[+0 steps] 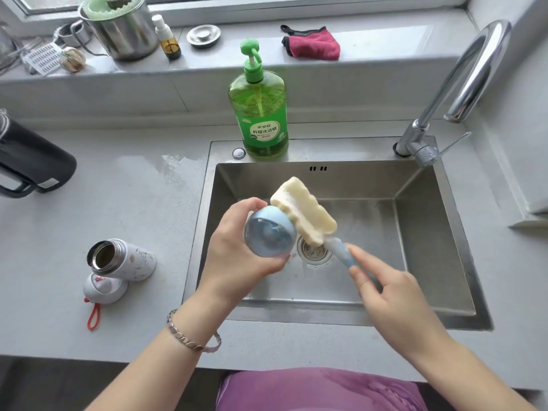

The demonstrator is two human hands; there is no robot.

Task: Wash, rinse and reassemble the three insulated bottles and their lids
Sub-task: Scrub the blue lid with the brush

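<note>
The left hand [234, 256] grips a blue lid [268, 235], fingers curled behind it and thumb along its lower edge, with the lid's round face turned up toward the camera. The right hand [388, 295] pinches the blue handle [341, 250] of a sponge brush [302, 209] between thumb and fingers. The pale yellow sponge head rises up and left from that hand and touches the lid's far right side. Both hands hang over the sink [430, 232], with the drain [314, 252] showing just between them, under the sponge.

Well left of the left hand, on the counter [133, 203], a white bottle [124, 259] lies on its side, its open mouth facing left. It rests against a white lid [103, 287] just in front of it, and a red loop [93, 317] trails from that lid toward the person. A bracelet [189, 339] circles the left wrist.

Beyond the hands, a green soap bottle [261, 114] stands on the sink's back rim. The tap [468, 81] rises beyond and right of the right hand. A black jug [32, 161] lies far left of the left hand.
</note>
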